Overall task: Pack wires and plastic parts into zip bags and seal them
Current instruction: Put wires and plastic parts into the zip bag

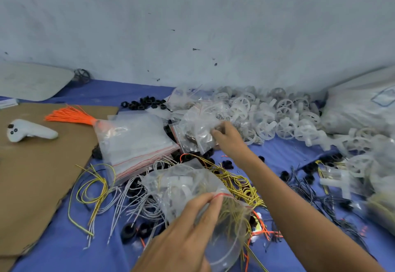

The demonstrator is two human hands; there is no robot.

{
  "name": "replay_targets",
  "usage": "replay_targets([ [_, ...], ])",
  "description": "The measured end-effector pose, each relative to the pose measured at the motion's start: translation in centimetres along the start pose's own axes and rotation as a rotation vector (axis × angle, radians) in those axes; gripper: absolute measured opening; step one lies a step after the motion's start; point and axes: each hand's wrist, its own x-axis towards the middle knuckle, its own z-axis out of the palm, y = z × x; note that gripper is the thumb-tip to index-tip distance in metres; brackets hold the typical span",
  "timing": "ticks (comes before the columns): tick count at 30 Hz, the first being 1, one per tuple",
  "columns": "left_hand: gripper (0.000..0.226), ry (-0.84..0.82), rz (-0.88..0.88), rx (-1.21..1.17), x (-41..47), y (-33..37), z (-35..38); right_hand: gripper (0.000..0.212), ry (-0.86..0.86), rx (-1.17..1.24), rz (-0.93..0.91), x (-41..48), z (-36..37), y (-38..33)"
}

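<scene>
A zip bag [162, 188] holding yellow wires [230, 214] was pinched at its red strip by the left hand [188, 235] at 6 o'clock. A filled bag [198, 130] at 12 o'clock was gripped by the right hand [228, 139]. Filling seemed finished; sealing would need both hands.

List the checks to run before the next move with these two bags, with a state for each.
1. Left hand pinches the open bag at its red zip strip: ok.
2. Open bag's mouth unsealed, ready to load: ok.
3. Yellow wires and a white plastic part already inside it: ok.
4. Right hand has its fingers curled on the small bag: ok.
5. Small bag's zip closed: cannot tell, blurred.
6. Loose yellow wires clear of the open bag: not ok, they run behind it.
</scene>
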Motion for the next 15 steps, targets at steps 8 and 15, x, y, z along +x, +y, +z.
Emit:
replay_targets([
  [8, 0.080, -0.078, -0.054, -0.063, 0.1, -0.5, 0.4, 0.024, 0.005, 0.690, 0.050, -12.5, -9.2, 0.1],
  [15, 0.096, -0.134, -0.109, 0.066, -0.4, 0.1, 0.2, 0.065, -0.142, 0.960, 0.133, -25.6, -8.7, -0.9],
])
